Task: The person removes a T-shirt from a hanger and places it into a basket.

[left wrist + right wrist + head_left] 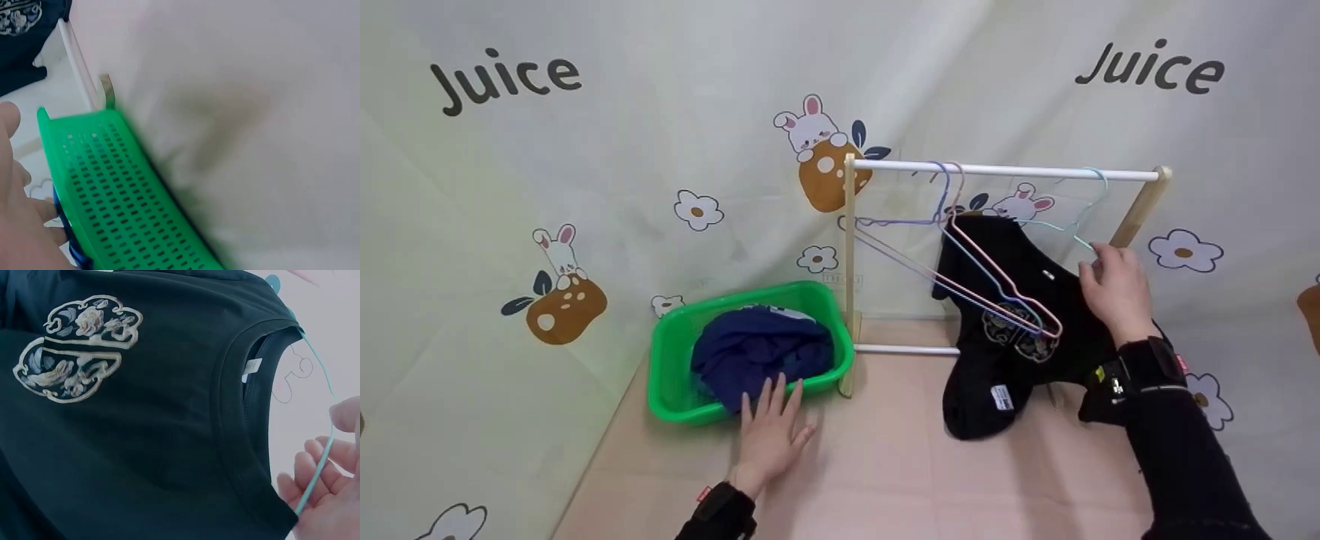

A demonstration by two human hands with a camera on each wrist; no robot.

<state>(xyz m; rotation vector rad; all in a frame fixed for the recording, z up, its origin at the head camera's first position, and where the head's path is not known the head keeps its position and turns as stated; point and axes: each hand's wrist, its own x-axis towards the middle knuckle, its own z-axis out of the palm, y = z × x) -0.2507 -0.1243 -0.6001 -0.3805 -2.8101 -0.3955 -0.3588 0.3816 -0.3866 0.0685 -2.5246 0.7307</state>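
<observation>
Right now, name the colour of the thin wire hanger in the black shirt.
The wire hanger is pale turquoise, clearest in the right wrist view.

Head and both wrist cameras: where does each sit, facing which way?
Head: on the head, facing forward and down at the rack; left fingers and right fingers show.
Left wrist: worn there, facing the green basket; left fingers show.
Right wrist: worn there, facing the black shirt; right fingers show.
Head and right wrist share the black shirt.

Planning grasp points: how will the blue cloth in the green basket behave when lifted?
The blue cloth will probably flop and unfold, since it lies bunched in soft folds. It may snag on the green basket, as its near edge reaches the rim.
</observation>
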